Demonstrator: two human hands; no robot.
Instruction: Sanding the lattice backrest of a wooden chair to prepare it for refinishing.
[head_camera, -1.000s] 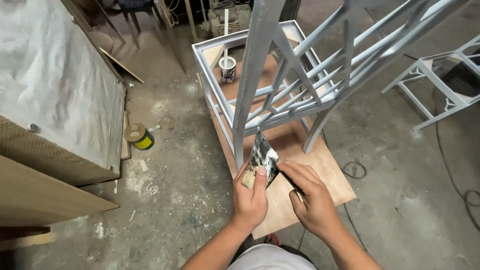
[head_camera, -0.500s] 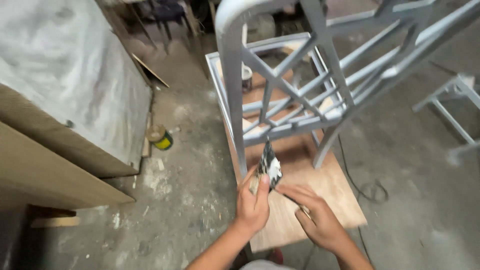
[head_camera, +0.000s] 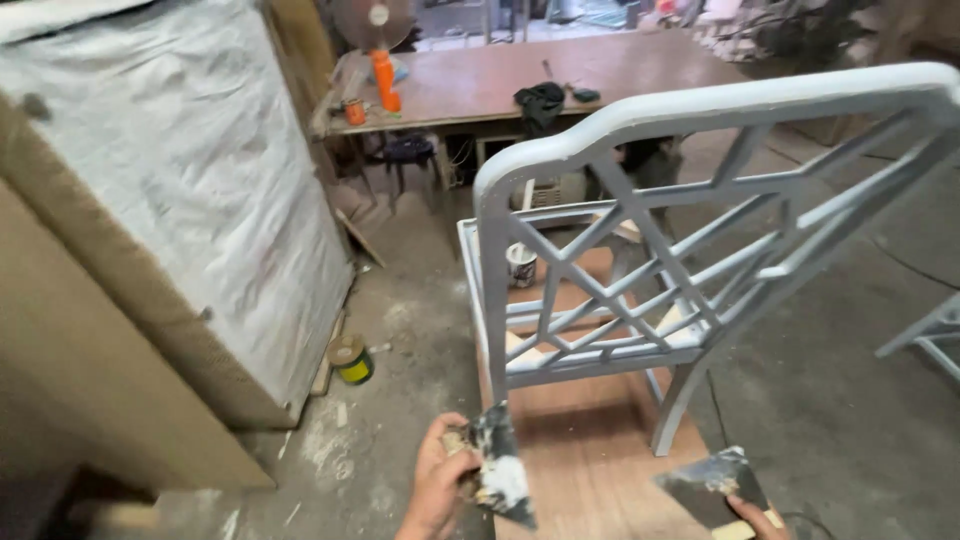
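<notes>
A grey-primed wooden chair frame (head_camera: 640, 250) with a lattice back stands on a plywood board (head_camera: 590, 460) on the floor. Low in the head view, my left hand (head_camera: 440, 490) grips a putty knife (head_camera: 500, 470) smeared with white filler, just in front of the chair's left rear leg. My right hand (head_camera: 755, 518) shows only at the bottom edge and holds a second flat scraper blade (head_camera: 712, 485) over the board's right side. The two tools are apart.
A small tin (head_camera: 521, 264) with a stick in it stands inside the chair's seat frame. A yellow-sided can (head_camera: 351, 359) sits on the dusty concrete beside a large sheet-covered cabinet (head_camera: 190, 200). A workbench (head_camera: 520, 80) stands behind. Another grey frame (head_camera: 935, 340) is at right.
The view has tilted up, showing the chair's top rail and the workbench. My hands have separated: the right one drew its blade away from the left knife, down and to the right.
</notes>
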